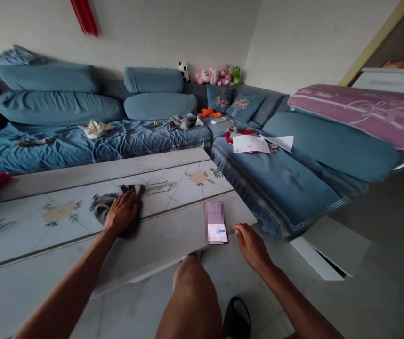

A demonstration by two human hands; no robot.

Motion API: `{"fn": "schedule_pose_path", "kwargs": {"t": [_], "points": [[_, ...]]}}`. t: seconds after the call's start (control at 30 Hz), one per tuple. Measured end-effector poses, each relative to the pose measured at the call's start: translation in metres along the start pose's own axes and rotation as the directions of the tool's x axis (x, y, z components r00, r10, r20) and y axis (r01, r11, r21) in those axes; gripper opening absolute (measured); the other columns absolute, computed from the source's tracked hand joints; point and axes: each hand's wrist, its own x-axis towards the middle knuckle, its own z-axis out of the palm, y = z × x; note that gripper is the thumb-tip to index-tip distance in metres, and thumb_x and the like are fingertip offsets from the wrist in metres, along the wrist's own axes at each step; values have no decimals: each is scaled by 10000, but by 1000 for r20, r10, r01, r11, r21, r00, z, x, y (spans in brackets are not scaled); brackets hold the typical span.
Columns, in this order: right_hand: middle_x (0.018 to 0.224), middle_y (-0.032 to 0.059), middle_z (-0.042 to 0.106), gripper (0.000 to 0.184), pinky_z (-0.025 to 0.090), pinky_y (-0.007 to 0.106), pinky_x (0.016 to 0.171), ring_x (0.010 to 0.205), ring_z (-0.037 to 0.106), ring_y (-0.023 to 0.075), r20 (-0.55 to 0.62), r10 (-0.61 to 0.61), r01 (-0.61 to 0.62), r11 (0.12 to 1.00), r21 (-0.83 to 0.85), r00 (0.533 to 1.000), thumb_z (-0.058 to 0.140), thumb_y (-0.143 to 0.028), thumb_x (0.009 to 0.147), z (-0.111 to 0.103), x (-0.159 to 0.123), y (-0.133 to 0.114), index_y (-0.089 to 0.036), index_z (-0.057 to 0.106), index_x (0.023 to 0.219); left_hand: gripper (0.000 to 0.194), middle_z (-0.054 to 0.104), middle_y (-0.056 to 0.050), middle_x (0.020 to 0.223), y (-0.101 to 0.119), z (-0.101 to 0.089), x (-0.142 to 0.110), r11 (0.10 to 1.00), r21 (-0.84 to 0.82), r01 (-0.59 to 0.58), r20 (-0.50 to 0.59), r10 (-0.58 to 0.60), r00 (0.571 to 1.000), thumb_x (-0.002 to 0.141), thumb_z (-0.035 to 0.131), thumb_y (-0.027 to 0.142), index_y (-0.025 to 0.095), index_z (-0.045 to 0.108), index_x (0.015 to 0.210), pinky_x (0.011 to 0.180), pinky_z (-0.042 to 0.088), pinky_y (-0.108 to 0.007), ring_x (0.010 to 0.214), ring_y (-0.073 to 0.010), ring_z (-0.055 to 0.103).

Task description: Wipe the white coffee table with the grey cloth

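My left hand (121, 212) lies flat, fingers stretched out, pressing on a dark grey cloth (99, 205) on the white patterned coffee table (173, 186). My right hand (251, 245) hovers just off the table's near right corner, fingers loosely curled and holding nothing, close to a phone (216, 222) that lies face up at the table's edge with its screen lit. My bare knee (191, 278) shows below the table edge.
A blue L-shaped sofa (286, 183) wraps the back and right, strewn with clothes, papers (250, 143), cushions and plush toys (216, 75). A pink folded blanket (357, 113) lies on its right end. A white flat board (329, 249) rests on the tiled floor. A black slipper (236, 320) is by my foot.
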Motion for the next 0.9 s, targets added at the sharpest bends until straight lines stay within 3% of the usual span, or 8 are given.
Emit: {"fn": "schedule_pose_path", "kwargs": {"t": [0.1, 0.23, 0.3, 0.4, 0.5, 0.57, 0.73, 0.9], "points": [[1224, 124, 820, 366, 614, 462, 1054, 1190, 769, 307, -25, -76, 76, 996, 36, 997, 423, -343, 1148, -4, -7, -4, -244, 765, 1231, 684, 446, -217, 1846, 49, 14, 21, 999, -10, -38, 18, 38, 999, 1144, 450, 394, 66, 533, 1739, 1459, 299, -607, 1732, -417, 410], [1327, 118, 812, 387, 621, 452, 1136, 1261, 767, 281, 15, -121, 118, 987, 105, 993, 437, -363, 1182, -9, -9, -16, -250, 767, 1350, 670, 446, -138, 1861, 86, 21, -9, 968, -46, -246, 44, 248, 968, 1139, 443, 384, 152, 540, 1761, 1470, 309, -582, 1750, -381, 393], [1369, 115, 807, 402, 622, 448, 1158, 1292, 765, 276, 48, -113, 106, 988, 113, 992, 433, -368, 1188, -11, -10, -21, -260, 761, 1393, 665, 413, -90, 1885, 76, 17, -39, 927, -81, -366, 55, 370, 927, 1158, 430, 413, 219, 508, 1789, 1471, 318, -575, 1759, -351, 381], [1422, 117, 798, 421, 624, 451, 1182, 1332, 758, 280, 83, -92, 83, 990, 113, 992, 431, -385, 1190, -12, -12, -24, -271, 747, 1444, 655, 375, -17, 1907, 31, 7, -72, 901, -97, -422, 69, 429, 901, 1179, 394, 470, 326, 462, 1815, 1469, 333, -557, 1758, -312, 388], [1442, 124, 790, 438, 628, 452, 1186, 1347, 754, 282, 84, -74, 64, 991, 121, 994, 415, -396, 1197, -12, -13, -23, -270, 740, 1462, 665, 448, -55, 1871, -18, 0, -64, 953, -57, -299, 45, 301, 952, 1166, 365, 486, 283, 523, 1779, 1459, 344, -563, 1726, -339, 444], [1443, 129, 786, 441, 623, 461, 1197, 1350, 752, 285, 81, -79, 69, 990, 126, 994, 414, -399, 1200, -12, -14, -22, -262, 739, 1465, 692, 486, -126, 1842, -32, -1, -40, 982, -29, -189, 15, 190, 982, 1154, 356, 480, 193, 555, 1751, 1456, 330, -585, 1714, -371, 456], [1453, 135, 775, 449, 627, 499, 1213, 1364, 741, 291, 78, -122, 114, 988, 107, 989, 418, -399, 1206, -11, -13, -24, -277, 745, 1489, 712, 486, -183, 1830, 7, 6, -1, 1000, -1, -31, -16, 31, 999, 1137, 367, 460, 129, 561, 1737, 1446, 323, -624, 1723, -407, 428], [1605, 143, 684, 455, 596, 510, 1277, 1501, 669, 287, 93, -188, 184, 982, 49, 978, 421, -372, 1219, -9, -11, -31, -288, 740, 1532, 682, 444, -79, 1871, 22, 5, -42, 961, -56, -272, 28, 274, 961, 1152, 376, 467, 237, 521, 1777, 1461, 310, -586, 1747, -345, 402]]}}
